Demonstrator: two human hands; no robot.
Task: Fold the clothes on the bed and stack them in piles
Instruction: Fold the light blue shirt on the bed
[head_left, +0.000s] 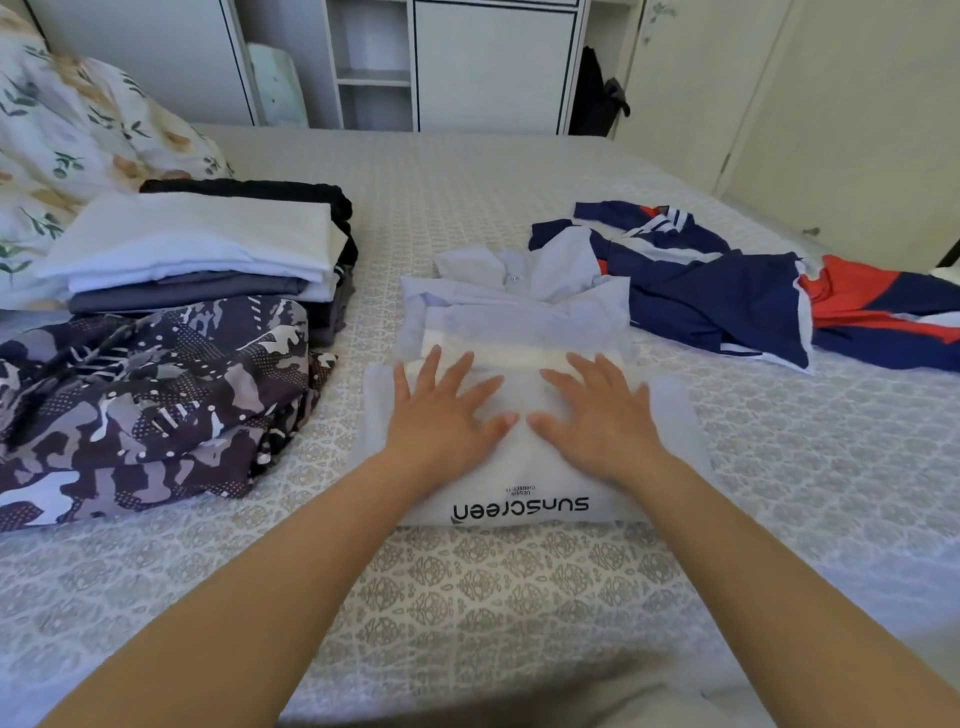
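A pale blue-white garment (519, 312) printed "sunscreen" lies partly folded in the middle of the bed (519, 597). My left hand (447, 410) and my right hand (597, 415) press flat on its folded near part, fingers spread, thumbs almost touching. To the left stands a pile of folded clothes (197, 249), white on top, grey and black beneath. A camouflage-patterned garment (150, 400) lies in front of that pile. An unfolded navy, red and white jacket (753, 296) is spread on the right.
A floral pillow (67, 135) sits at the far left. White wardrobe shelves (374, 67) and a cream door (841, 104) stand beyond the bed. The patterned bedspread shows bare in front of the garment.
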